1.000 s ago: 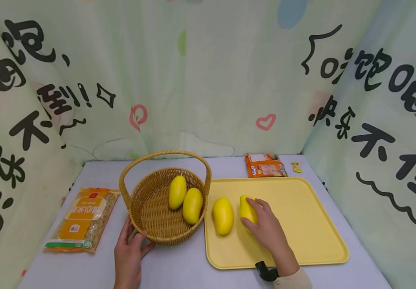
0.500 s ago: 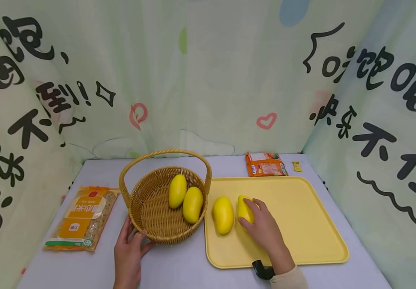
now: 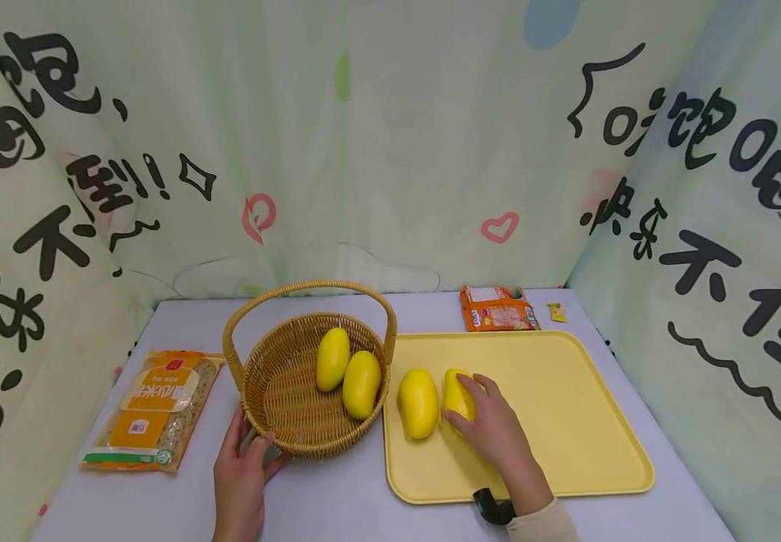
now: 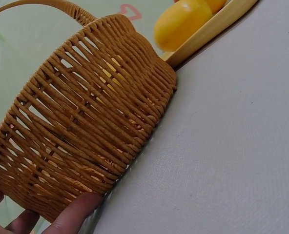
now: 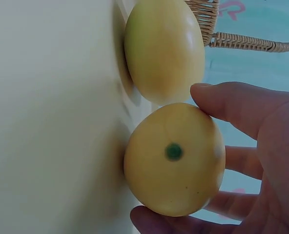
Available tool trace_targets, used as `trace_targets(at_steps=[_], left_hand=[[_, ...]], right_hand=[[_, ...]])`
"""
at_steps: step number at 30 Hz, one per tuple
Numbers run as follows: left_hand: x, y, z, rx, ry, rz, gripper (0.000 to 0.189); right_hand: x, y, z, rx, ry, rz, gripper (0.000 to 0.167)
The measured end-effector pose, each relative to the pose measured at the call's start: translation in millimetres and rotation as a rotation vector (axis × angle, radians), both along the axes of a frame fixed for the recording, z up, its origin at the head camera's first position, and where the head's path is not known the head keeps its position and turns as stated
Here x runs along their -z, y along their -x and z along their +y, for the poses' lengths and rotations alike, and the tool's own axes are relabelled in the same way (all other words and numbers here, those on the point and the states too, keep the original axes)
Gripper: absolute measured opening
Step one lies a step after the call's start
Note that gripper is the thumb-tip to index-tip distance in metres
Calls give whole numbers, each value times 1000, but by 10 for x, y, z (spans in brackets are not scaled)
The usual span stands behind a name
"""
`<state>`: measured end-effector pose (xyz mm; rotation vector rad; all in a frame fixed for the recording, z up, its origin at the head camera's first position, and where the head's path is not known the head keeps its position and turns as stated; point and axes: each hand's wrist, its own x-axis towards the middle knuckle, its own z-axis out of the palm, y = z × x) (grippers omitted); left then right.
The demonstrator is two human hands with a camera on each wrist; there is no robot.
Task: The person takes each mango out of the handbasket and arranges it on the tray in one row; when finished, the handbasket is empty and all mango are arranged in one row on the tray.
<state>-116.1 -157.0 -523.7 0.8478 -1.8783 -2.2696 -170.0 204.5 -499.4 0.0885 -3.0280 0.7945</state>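
My right hand (image 3: 495, 429) grips a yellow mango (image 5: 176, 161), its thumb on one side and fingers round the other; a small green spot marks the end facing the right wrist camera. Just left of it lies a second mango (image 3: 419, 404) on the yellow tray (image 3: 566, 421). Two more mangoes, one farther back (image 3: 333, 360) and one nearer (image 3: 362, 385), rest in the right part of the wicker basket (image 3: 288, 406). With spread fingers my left hand (image 3: 242, 482) touches the basket's near left side; in the left wrist view, fingertips lie along the woven wall (image 4: 86, 112).
A bag of grain (image 3: 156, 414) with orange printing lies left of the basket. Behind the tray are an orange packet (image 3: 498, 309) and a small yellow wrapper (image 3: 557, 312). The basket's tall handle (image 3: 309, 287) arches over it. Printed curtains (image 3: 397, 150) enclose the table.
The right hand and its mango have shifted slightly left, closer to the other mango on the tray. My left hand and the basket have stayed in place.
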Motion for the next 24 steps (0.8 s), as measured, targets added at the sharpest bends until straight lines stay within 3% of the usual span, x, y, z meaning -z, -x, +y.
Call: trace_targets(at_steps=[24], left_hand=[[34,6,-10,9,-3,9,82]], right_hand=[[-101,-76,30,-5,-7,-39,74]])
